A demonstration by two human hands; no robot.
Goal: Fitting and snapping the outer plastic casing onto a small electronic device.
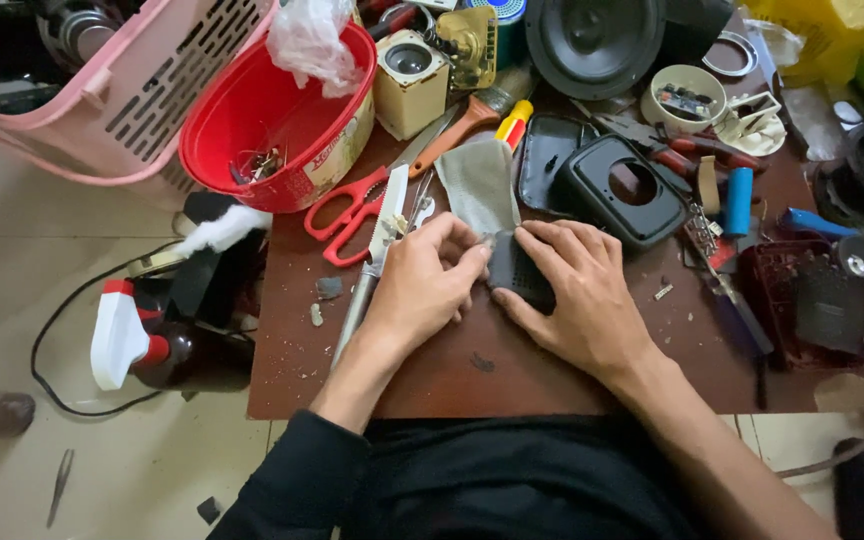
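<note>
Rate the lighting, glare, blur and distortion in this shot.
Head view: soft even light, faint shadows under the left hand and right hand; mild sheen on the red bowl; centre sharp, wide-angle stretch softens the edges, as at the pink basket.

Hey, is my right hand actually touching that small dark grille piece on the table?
Touching. The head view shows the right hand lying over the dark grille piece, fingers pressed onto its top with no gap, while the left hand meets its left edge.
</note>
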